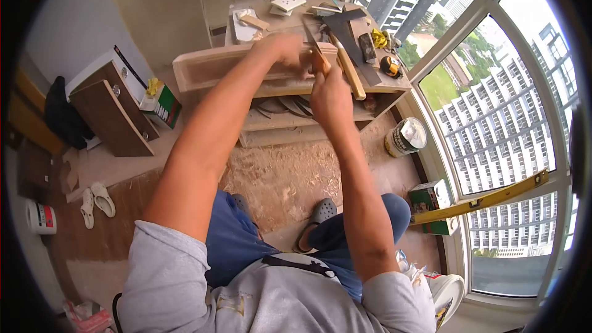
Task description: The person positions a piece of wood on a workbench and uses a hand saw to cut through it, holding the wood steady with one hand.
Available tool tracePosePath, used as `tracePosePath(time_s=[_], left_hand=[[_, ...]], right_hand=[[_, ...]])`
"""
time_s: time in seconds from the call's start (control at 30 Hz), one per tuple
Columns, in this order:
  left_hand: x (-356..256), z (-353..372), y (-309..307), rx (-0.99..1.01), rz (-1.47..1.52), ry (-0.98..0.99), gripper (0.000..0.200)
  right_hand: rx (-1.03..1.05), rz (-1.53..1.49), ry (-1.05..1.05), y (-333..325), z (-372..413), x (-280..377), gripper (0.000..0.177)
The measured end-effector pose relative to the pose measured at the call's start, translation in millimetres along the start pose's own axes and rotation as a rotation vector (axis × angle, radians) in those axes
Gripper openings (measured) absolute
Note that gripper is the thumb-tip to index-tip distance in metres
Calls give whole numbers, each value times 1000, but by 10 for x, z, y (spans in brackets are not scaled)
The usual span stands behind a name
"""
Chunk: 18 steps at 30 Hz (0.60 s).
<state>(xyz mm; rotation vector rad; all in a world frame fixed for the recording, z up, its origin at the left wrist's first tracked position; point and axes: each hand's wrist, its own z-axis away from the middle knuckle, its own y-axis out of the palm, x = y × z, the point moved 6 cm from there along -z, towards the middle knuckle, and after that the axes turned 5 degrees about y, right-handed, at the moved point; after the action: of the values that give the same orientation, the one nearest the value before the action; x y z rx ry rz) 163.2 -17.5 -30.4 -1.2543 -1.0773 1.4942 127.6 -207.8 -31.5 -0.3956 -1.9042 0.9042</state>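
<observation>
So I'm at the hands-on tool stage, I reckon. My right hand (331, 102) is curled snugly round the wooden-handled tool (320, 63), roughly 12 o'clock at the worktop (269, 91). My left hand (285, 49) is just beside it towards 11, too blurry to tell how open or whether it's gripping anything. Any move from here probably calls for a steady right grip and left fingers clear of the blade.

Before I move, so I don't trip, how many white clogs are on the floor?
2: one clog and another clog beside it, on the floor to the person's left.
</observation>
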Motion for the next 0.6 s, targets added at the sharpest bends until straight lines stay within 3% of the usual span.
tracePosePath(time_s=[0.07,0.13,0.17,0.23,0.3,0.4,0.47,0.53,0.6], left_hand=[[13,-16,-60,44,15,-15,105],[43,-82,0,38,3,-31,77],[74,-117,1,32,8,-32,77],[152,-157,35,45,61,8,103],[124,-165,86,75,88,27,102],[207,-215,11,67,90,13,101],[126,-136,115,79,81,11,100],[34,19,-19,-29,17,14,97],[30,-31,4,5,6,21,95]], right_hand=[[34,-9,-31,-83,-118,118,30],[17,-34,-24,-75,34,88,29],[49,-74,35,-159,140,34,28],[101,36,71,-446,566,-13,26],[156,-17,116,-663,1127,-70,25],[78,-18,41,-700,1255,-205,24],[149,39,147,-353,701,-185,24],[42,51,8,-62,76,-20,27],[34,40,-11,-75,2,75,27]])
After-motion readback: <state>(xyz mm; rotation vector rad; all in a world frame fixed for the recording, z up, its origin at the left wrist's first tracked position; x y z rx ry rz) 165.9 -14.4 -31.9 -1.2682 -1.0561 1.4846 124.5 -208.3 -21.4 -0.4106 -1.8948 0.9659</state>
